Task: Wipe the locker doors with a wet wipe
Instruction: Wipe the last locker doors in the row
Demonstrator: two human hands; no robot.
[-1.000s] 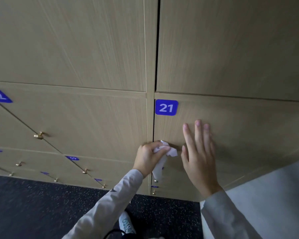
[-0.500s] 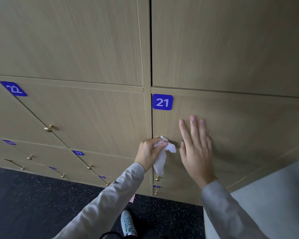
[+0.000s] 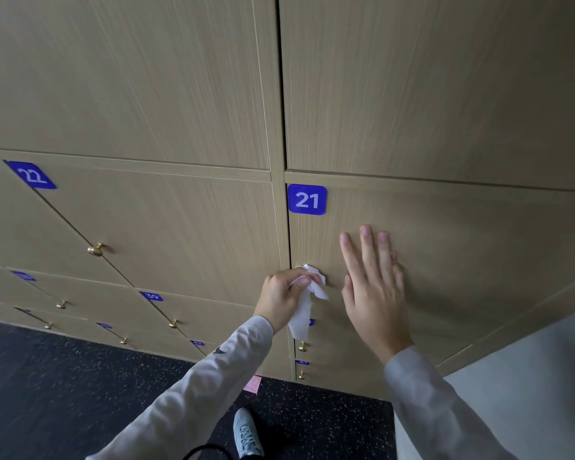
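Fingers of left hand [image 3: 279,298] grip wet wipe [image 3: 304,310]; right hand [image 3: 374,290] pressed flat, fingers straight, on locker door [image 3: 462,260].

Dark speckled floor [image 3: 63,386] across the bottom, from 6 to 9 o'clock; small pink note [image 3: 252,384] on it just below centre, close to the foot of the lockers; pale blue laced shoe [image 3: 246,434] at 6 o'clock; thin black cord [image 3: 202,449] looped just left of the shoe; plain grey wall [image 3: 528,386] at 4 o'clock.
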